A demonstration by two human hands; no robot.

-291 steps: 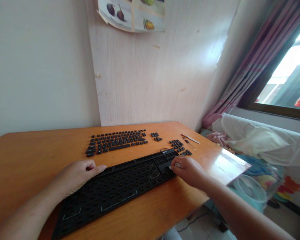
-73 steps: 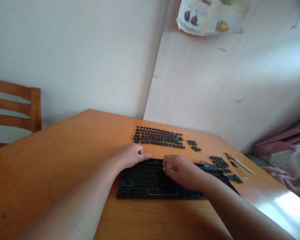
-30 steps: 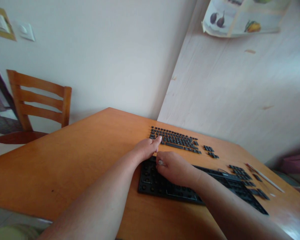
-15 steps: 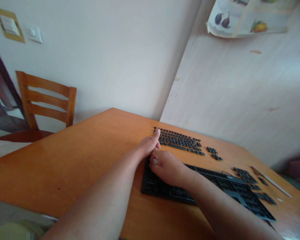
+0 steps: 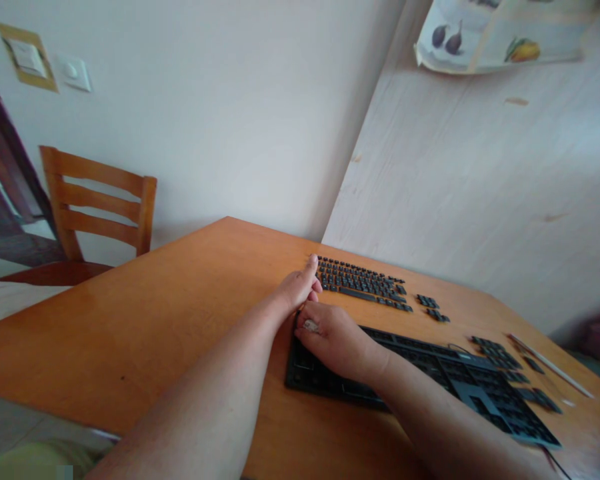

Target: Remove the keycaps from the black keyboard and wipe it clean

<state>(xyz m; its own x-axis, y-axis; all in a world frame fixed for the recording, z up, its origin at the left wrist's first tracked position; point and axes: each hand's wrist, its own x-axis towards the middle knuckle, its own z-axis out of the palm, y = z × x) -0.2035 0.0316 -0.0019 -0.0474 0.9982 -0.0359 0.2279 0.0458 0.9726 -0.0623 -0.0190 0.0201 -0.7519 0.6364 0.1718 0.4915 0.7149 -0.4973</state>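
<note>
A black keyboard base [image 5: 340, 387] with its keycaps off lies on the wooden table, its left end under my hands. My right hand [image 5: 335, 340] is closed over the upper left part of it. Something small and whitish [image 5: 310, 325] shows at its curled fingers; its kind is unclear. Just beyond is my left hand [image 5: 303, 283], beside the base's far left corner, fingers curled and thumb up. Whatever it holds is hidden. Past both hands, loose black keycaps [image 5: 363, 277] lie in keyboard order, their left end partly covered by my left hand.
Smaller keycap groups [image 5: 427, 301] and number-pad keycaps [image 5: 495, 350] lie to the right. A long thin whitish stick [image 5: 553, 367] rests near the table's right side. The table [image 5: 180, 313] meets the wall [image 5: 230, 120] at the back. A wooden chair [image 5: 103, 203] stands at left.
The view has shifted slightly. Both hands stay at the keyboard base's left end; my right hand has moved a little towards the base's left edge.
</note>
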